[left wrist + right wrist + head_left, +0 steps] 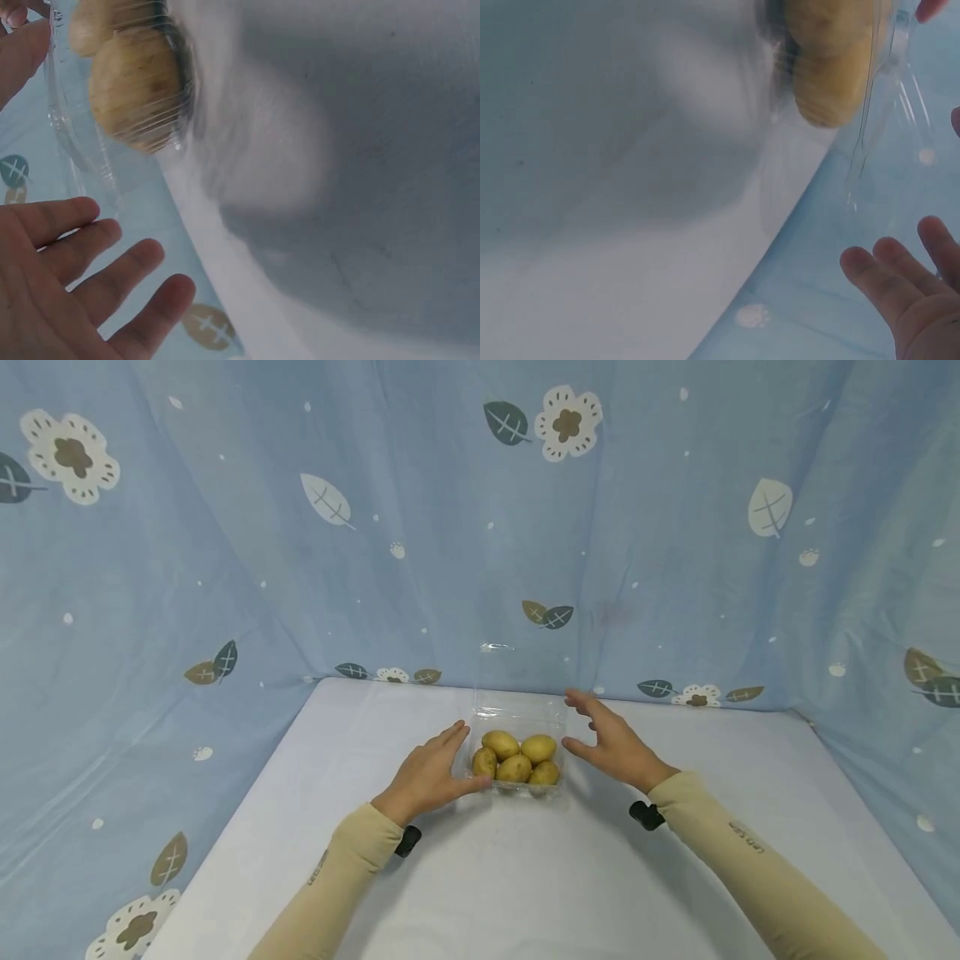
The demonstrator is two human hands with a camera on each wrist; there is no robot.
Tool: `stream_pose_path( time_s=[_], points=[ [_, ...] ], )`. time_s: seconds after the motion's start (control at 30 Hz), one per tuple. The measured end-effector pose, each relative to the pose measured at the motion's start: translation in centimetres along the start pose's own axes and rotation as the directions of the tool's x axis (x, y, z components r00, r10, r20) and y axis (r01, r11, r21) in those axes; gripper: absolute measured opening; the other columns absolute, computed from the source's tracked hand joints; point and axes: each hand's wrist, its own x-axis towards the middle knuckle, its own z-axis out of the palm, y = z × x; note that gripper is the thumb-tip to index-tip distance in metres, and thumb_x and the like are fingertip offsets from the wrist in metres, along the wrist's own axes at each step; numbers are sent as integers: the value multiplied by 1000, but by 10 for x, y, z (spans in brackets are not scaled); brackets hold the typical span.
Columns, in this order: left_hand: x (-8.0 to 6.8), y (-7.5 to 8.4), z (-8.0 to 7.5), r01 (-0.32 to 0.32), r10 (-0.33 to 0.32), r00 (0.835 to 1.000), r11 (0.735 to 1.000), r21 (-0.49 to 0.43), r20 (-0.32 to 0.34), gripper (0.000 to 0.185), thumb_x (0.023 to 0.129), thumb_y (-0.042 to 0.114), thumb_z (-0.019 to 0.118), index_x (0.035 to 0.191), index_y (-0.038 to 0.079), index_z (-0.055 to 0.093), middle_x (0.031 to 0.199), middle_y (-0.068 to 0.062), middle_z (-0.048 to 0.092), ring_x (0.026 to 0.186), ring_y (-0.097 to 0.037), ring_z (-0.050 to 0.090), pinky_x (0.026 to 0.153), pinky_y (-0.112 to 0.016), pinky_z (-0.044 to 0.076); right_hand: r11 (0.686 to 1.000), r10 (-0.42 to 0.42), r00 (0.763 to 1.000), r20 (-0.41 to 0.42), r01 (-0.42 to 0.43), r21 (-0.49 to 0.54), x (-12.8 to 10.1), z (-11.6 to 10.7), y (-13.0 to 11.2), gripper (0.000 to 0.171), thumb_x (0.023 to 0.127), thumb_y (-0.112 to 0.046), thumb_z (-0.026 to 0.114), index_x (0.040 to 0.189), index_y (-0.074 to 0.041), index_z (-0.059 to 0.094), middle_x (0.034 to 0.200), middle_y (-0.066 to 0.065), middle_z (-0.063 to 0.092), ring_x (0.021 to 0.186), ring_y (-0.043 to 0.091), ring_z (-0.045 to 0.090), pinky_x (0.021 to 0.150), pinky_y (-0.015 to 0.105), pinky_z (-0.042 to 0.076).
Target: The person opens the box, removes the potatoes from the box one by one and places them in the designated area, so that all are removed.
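A clear plastic clamshell box (551,718) sits on the table with its transparent lid (517,670) raised at the back. Several yellow potatoes (514,768) lie inside it. At the box's left side is my left hand (427,777), fingers spread and thumb reaching to the front left corner. My right hand (613,747) hovers by the right side, thumb and fingers apart, holding nothing. Through the box wall a potato (135,86) shows in the left wrist view, and another potato (832,82) in the right wrist view.
A white tabletop (517,877) extends around the box. Behind it and along both sides hangs a blue curtain (427,460) printed with leaves and flowers. Each forearm wears a beige sleeve (750,860), with a small black device (647,815) under the wrist.
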Motion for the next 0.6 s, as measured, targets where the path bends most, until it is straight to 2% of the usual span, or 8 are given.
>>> stream_pose_path(
  time_s=[0.27, 0.6],
  points=[
    [-3, -3, 4, -17, 18, 1000, 1000, -12, 25, 98, 87, 72, 62, 157, 8, 37, 164, -4, 31, 147, -30, 35, 117, -50, 33, 999, -51, 997, 54, 51, 2, 8, 8, -7, 77, 94, -13, 75, 158, -8, 32, 149, 15, 51, 136, 35, 48, 105, 54, 46],
    [-1, -1, 3, -33, 33, 999, 999, -16, 16, 96, 88, 67, 66, 155, 4, 41, 162, -8, 35, 145, -32, 38, 116, -50, 34, 994, -94, 986, 135, 100, -41, 23, 21, -15, 75, 91, -8, 77, 155, -9, 37, 141, 12, 58, 129, 37, 55, 102, 51, 49]
  ],
)
